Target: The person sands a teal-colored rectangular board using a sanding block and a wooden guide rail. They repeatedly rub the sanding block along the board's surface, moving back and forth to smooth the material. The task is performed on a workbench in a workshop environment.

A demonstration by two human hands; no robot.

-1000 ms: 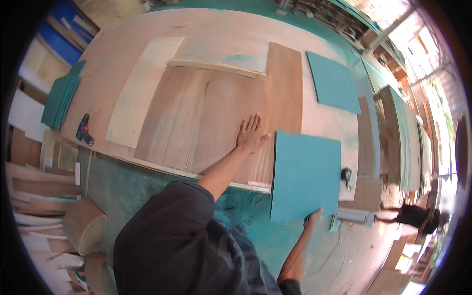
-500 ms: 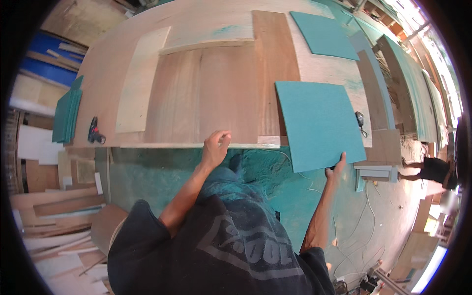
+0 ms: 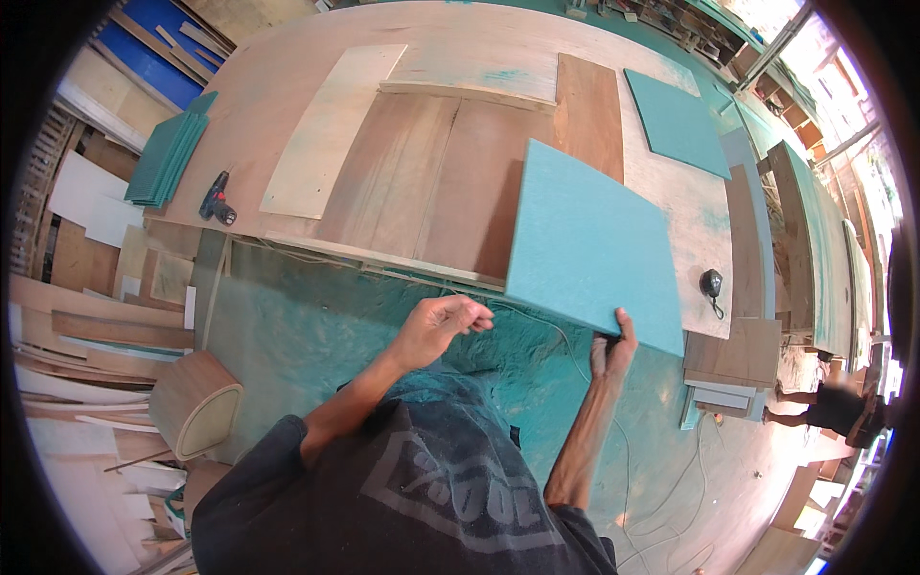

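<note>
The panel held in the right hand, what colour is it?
The panel is blue-green all over, seen best in the head view.

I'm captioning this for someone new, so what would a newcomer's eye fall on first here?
Probably the large teal panel right of centre, its near edge gripped by the right hand. Next come its colour matches on the worktable: a second teal panel at the far right and a teal stack at the left end, near a dark drill.

Black short-sleeved shirt (image 3: 331,494); faded grey chest print (image 3: 460,492); teal dust (image 3: 436,387) below.
</note>
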